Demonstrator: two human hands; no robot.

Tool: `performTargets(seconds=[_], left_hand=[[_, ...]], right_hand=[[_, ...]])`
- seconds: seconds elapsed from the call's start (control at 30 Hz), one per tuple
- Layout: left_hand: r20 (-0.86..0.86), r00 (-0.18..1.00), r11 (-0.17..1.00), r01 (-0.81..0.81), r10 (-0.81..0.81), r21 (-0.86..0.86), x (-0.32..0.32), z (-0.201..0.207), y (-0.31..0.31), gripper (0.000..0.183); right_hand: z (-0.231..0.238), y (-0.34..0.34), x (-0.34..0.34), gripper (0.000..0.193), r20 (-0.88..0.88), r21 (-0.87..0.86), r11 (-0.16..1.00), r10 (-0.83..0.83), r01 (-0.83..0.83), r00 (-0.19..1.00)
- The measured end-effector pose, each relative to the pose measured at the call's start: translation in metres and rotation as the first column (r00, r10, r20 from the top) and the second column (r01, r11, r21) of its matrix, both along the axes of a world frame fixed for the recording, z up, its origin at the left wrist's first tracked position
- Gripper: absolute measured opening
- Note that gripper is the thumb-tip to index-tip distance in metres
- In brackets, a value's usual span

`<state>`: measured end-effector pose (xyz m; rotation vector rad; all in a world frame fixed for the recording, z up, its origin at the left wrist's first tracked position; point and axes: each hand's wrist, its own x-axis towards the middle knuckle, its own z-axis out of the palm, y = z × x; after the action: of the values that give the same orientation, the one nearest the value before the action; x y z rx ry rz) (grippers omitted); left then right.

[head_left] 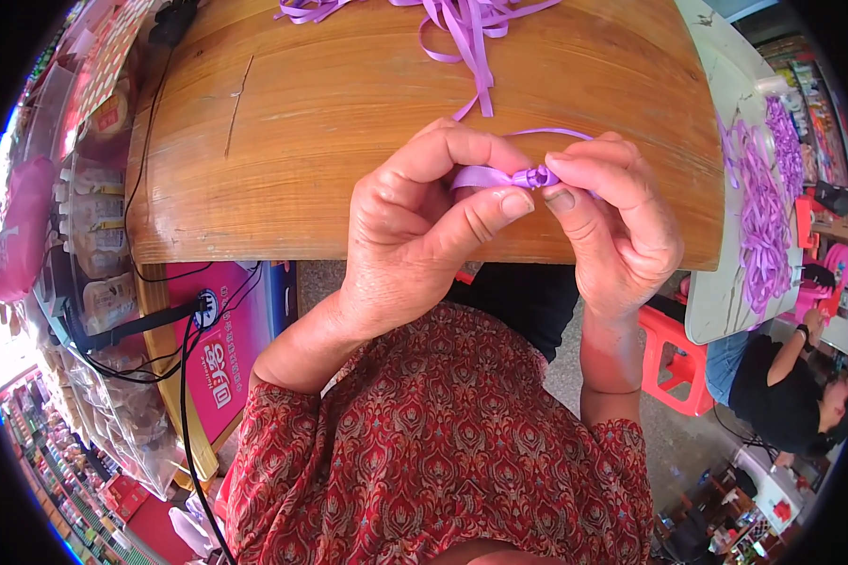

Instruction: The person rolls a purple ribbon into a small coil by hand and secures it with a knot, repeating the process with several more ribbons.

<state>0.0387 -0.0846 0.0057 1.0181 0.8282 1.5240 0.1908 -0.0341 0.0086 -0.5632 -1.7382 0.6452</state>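
Head view: we pinch a half-formed ribbon knot (530, 177) w/ left hand (424, 226) & right hand (612, 226) over the table (283, 141); loose strips (462, 28) beyond wait unworked.

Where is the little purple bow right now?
In the head view, the bow is pinched between the left hand and right hand, just above the near edge of the wooden table, right of centre.
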Motion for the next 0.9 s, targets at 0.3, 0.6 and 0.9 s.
performTargets(seconds=[0.3,0.6,0.9], left_hand=[[-0.260,0.956,0.980,-0.093,0.137,0.176,-0.008,-0.001,0.004,0.016],[-0.464,0.838,0.940,-0.151,0.287,0.307,-0.010,0.006,0.003,0.015],[-0.531,0.788,0.925,-0.124,0.311,0.358,-0.012,0.009,0.004,0.015]], right_hand=[[0.004,-0.001,0.000,0.020,0.069,0.020,1.000,0.017,-0.018,0.998],[0.004,0.001,-0.001,0.021,0.116,0.077,0.997,0.011,-0.020,0.993],[0.005,-0.001,-0.002,0.020,0.137,0.035,0.999,-0.028,0.023,0.990]])
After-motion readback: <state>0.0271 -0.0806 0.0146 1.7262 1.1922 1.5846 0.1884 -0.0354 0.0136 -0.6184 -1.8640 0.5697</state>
